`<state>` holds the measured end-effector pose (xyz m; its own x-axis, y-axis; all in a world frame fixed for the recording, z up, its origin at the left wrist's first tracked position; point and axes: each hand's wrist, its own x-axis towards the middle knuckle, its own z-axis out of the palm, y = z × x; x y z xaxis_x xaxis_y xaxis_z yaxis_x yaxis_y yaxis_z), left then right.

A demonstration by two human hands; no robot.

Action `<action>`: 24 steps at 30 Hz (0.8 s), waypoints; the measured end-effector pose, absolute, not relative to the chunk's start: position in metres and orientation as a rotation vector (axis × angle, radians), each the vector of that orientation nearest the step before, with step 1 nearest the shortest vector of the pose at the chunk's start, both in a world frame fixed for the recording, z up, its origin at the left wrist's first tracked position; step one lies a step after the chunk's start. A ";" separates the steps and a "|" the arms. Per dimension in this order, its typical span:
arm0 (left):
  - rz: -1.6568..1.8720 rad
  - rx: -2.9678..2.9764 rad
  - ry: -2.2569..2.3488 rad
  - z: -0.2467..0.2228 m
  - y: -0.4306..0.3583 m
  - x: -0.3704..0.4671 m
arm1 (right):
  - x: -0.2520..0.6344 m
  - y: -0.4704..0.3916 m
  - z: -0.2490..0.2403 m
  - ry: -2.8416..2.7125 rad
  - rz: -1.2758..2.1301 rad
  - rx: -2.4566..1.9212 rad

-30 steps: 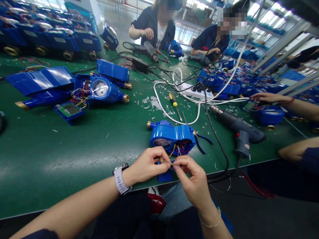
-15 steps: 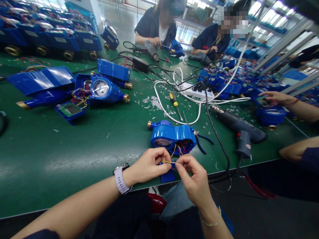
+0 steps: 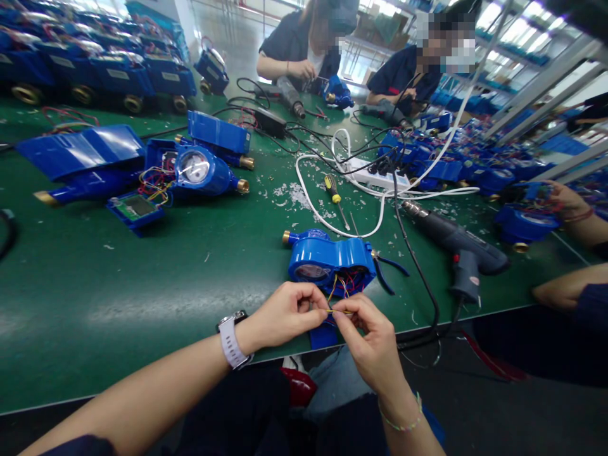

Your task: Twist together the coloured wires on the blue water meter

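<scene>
My left hand (image 3: 292,311) and my right hand (image 3: 365,332) meet at the table's front edge, both closed in a pinch. Between their fingertips runs a thin yellow wire (image 3: 331,311). Just beyond them lies a blue water meter (image 3: 327,256) with brass pipe ends, its housing open towards me. Red, yellow and white wires (image 3: 341,283) come out of that opening towards my fingers. Under my hands a blue cover (image 3: 323,336) rests at the edge, partly hidden by them. Pliers (image 3: 387,269) with dark blue handles lie against the meter's right side.
A heat gun (image 3: 458,244) lies to the right, its cable hanging over the edge. A screwdriver (image 3: 333,193), a white power strip (image 3: 375,175) and tangled cables lie beyond the meter. More meters (image 3: 199,171) stand at the left. Co-workers sit opposite; another person's hand (image 3: 567,199) is at the right.
My left fingertips have moved right along the yellow wire, closer to my right fingertips. At the right, the co-worker's hand and meter have shifted rightward. The meter before me stays in place.
</scene>
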<state>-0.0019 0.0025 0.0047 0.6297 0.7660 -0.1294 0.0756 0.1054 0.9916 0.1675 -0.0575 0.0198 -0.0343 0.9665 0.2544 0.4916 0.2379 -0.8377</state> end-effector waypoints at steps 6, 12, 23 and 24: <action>0.617 1.404 0.753 0.004 0.002 0.000 | 0.165 -0.058 0.019 -1.656 0.712 -1.383; 0.646 1.408 0.738 0.006 0.003 0.000 | 0.162 -0.057 0.019 -1.679 0.675 -1.386; 0.649 1.380 0.752 0.005 0.003 0.001 | 0.163 -0.059 0.017 -1.655 0.694 -1.403; 0.652 1.377 0.749 0.005 0.004 0.001 | 0.163 -0.059 0.017 -1.655 0.692 -1.402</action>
